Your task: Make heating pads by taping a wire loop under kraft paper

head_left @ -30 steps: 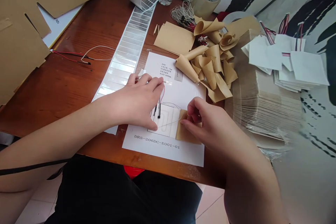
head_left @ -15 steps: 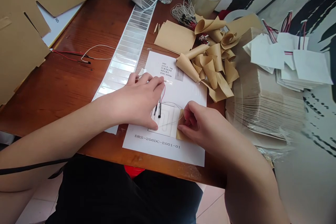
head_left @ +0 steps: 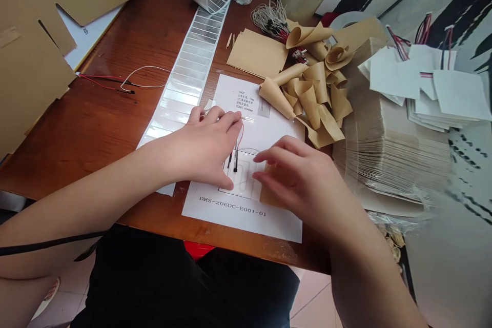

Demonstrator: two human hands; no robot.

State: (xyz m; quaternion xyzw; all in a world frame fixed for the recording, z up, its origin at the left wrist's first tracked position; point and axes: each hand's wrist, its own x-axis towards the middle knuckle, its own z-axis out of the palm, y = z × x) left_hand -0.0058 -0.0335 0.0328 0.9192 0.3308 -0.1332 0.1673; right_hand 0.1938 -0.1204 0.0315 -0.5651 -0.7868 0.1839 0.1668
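Observation:
My left hand lies over the printed white sheet, its thumb at the edge of a thin white pad. Beside its fingertips run a fine red wire and black-sleeved leads. Whether those fingers grip anything is hidden. My right hand hovers with spread fingers above the pad's right side. Partly beneath that hand lies a kraft paper piece, and the hand does not appear to hold it.
The sheet lies on a wooden table, with a label strip to its left. Curled kraft backing lies beyond it. A wrapped stack and wired white pads stand to the right.
My right hand has lifted off the kraft piece and moved up and left, its fingers spreading over the pad. My left hand stays nearly in place. The view has shifted slightly.

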